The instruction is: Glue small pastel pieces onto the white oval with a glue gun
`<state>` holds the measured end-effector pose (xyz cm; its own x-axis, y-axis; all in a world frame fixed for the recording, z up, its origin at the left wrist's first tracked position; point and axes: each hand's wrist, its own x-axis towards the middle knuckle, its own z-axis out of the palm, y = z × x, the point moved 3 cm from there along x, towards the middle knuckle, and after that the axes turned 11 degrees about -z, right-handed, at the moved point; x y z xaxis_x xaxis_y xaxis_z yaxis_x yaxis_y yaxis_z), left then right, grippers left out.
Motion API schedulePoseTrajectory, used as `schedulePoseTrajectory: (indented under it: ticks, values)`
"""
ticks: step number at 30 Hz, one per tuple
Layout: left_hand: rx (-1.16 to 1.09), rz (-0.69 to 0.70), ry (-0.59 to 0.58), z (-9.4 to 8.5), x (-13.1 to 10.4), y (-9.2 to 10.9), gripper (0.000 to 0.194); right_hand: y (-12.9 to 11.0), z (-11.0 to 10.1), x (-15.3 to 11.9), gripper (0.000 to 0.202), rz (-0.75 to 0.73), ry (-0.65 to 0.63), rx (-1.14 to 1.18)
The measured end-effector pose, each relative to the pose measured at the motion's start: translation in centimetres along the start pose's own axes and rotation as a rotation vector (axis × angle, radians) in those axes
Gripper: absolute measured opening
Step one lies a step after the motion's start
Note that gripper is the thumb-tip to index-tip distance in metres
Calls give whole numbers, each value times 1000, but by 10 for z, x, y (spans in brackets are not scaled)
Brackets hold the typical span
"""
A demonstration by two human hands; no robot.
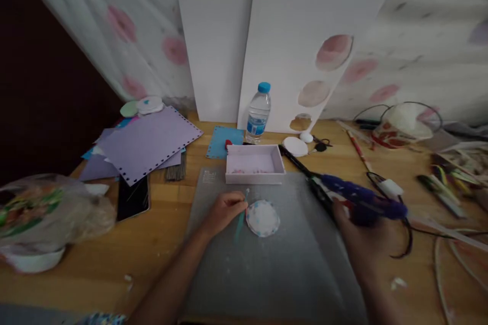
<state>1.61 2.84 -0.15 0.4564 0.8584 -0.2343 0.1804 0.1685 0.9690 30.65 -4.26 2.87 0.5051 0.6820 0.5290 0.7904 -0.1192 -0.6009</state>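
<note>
On the grey mat [267, 274], a white round piece with light-blue marks around its edge [263, 218] lies near the middle. Just left of it, my left hand [224, 210] pinches a thin teal strip [240, 226] between thumb and fingers. My right hand [362, 238], blurred by motion, is at the blue glue gun [354, 195] on the right side; its fingers are partly hidden. Beyond the round piece stands a shallow pale pink box [254, 177] with small pink bits inside.
A water bottle [259, 114] stands behind the box. Purple sheets [152, 137] and a phone [133, 198] lie left, beside a bag-covered bowl [36, 259]. At right are markers [440, 195], cables and a paper bucket [400, 127]. White boards [282, 51] lean behind.
</note>
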Motion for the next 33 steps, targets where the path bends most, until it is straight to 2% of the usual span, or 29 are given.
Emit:
schedulePoseTrajectory:
  ticks: [5,9,15,19,33]
  values:
    - [70,20,10,3,1,0,30,-37,39,-41,33,-194,-66,89]
    - [65,43,-12,4,2,0,29,-34,54,-55,38,-146,-95,140]
    - [68,45,-55,4,4,0,29,-21,59,-55,47,-20,-192,171]
    - [54,37,-68,4,4,0,27,-22,60,-56,47,41,-197,181]
    - [80,29,-74,4,3,1,28,-26,59,-56,45,84,-252,151]
